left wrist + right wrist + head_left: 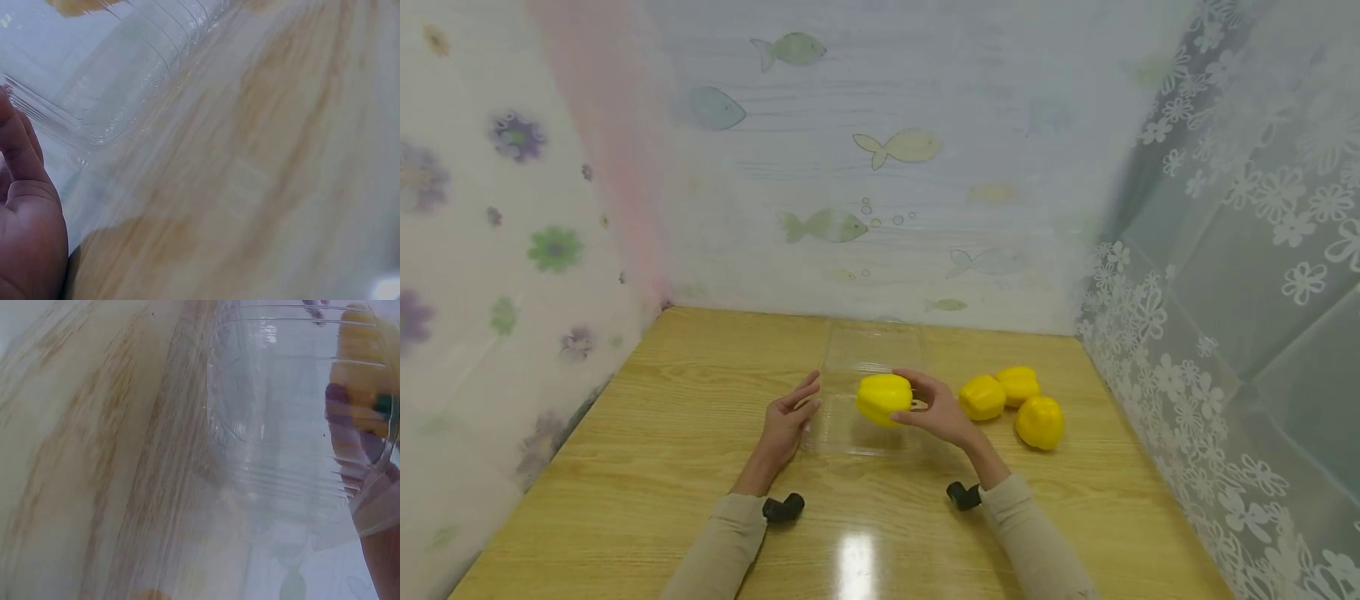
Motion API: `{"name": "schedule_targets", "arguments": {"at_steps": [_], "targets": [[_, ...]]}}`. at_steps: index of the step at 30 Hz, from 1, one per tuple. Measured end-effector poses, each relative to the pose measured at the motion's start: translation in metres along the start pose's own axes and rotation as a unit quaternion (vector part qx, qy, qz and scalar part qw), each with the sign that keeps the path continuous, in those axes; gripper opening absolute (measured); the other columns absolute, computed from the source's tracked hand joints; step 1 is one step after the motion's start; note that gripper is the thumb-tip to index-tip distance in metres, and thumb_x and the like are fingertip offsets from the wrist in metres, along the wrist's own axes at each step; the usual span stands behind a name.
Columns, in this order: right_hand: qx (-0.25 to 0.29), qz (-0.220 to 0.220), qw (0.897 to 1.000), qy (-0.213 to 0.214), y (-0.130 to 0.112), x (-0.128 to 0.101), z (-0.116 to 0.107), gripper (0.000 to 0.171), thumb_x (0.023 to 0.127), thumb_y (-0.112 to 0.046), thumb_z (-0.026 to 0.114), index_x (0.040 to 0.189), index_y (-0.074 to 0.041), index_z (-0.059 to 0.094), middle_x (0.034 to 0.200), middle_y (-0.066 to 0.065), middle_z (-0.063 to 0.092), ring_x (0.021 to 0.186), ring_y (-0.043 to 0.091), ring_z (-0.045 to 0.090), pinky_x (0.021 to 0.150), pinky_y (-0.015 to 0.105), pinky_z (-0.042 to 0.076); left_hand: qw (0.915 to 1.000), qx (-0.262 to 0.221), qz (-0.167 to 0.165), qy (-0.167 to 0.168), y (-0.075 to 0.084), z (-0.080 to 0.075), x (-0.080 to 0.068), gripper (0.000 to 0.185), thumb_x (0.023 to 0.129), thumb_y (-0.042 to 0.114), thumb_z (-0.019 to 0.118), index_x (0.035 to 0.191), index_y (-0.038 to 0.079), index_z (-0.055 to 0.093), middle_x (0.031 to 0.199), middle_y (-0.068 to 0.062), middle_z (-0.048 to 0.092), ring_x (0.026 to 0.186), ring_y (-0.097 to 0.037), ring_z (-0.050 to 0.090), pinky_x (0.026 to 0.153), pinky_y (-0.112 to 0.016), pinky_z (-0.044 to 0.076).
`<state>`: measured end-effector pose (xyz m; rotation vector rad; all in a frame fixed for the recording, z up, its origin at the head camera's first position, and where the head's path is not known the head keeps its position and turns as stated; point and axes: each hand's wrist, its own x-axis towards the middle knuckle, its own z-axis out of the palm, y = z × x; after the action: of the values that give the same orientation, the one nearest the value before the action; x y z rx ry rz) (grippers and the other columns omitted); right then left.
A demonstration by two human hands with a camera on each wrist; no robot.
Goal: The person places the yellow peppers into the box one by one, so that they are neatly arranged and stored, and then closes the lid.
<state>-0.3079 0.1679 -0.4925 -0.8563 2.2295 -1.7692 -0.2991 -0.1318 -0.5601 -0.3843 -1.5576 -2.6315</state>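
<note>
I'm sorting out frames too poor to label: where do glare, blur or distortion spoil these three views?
Head view: sharp enough, but a white glare patch sits on the table near the bottom edge, and the side walls bend outward. Left wrist view: wood grain smeared by blur, the clear container soft. Right wrist view: blurred too, the yellow pepper warped through the plastic.

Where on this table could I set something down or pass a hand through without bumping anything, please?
Bare wood lies left of the left hand and clear container, out to the flowered wall, and along the near edge. It is crowded on the right: the right hand holds a yellow pepper, with three more peppers beside the lace curtain.
</note>
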Motion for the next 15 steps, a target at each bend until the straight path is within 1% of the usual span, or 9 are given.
{"name": "schedule_targets", "arguments": {"at_steps": [3,9,14,15], "targets": [[-0.011,0.008,1.0,-0.002,0.001,0.005,0.001,0.071,0.09,-0.011,0.079,0.153,-0.012,0.047,0.151,0.013,0.05,0.126,0.033,0.057,0.093,0.037,0.057,1.0,0.003,0.0,0.0,0.001,0.001,0.0,0.054,0.095,-0.007,0.064,0.137,-0.028,0.036,0.159,-0.017,0.039,0.068,-0.001,0.055,0.049,-0.014,0.042],[-0.032,0.024,0.999,-0.004,0.004,0.013,0.004,0.068,0.092,-0.012,0.077,0.153,-0.016,0.047,0.15,0.011,0.051,0.125,0.033,0.057,0.094,0.041,0.057,1.0,0.001,-0.001,-0.001,0.001,0.001,-0.002,0.054,0.096,-0.008,0.063,0.137,-0.028,0.034,0.158,-0.014,0.042,0.071,-0.001,0.056,0.049,-0.013,0.043],[-0.062,0.026,0.998,0.002,0.004,0.021,0.006,0.067,0.091,-0.014,0.078,0.152,-0.013,0.048,0.15,0.01,0.052,0.125,0.032,0.057,0.099,0.045,0.053,1.0,0.008,-0.003,0.004,0.0,0.0,-0.002,0.052,0.096,-0.008,0.062,0.137,-0.028,0.036,0.16,-0.019,0.037,0.074,-0.002,0.059,0.05,-0.013,0.043],[-0.067,0.024,0.997,0.0,0.003,0.023,0.006,0.067,0.091,-0.014,0.077,0.152,-0.011,0.048,0.15,0.011,0.052,0.124,0.032,0.057,0.101,0.045,0.052,0.9999,0.01,-0.003,0.007,0.001,0.0,-0.002,0.052,0.096,-0.009,0.062,0.137,-0.028,0.037,0.16,-0.02,0.036,0.073,-0.002,0.059,0.05,-0.013,0.043]]}}
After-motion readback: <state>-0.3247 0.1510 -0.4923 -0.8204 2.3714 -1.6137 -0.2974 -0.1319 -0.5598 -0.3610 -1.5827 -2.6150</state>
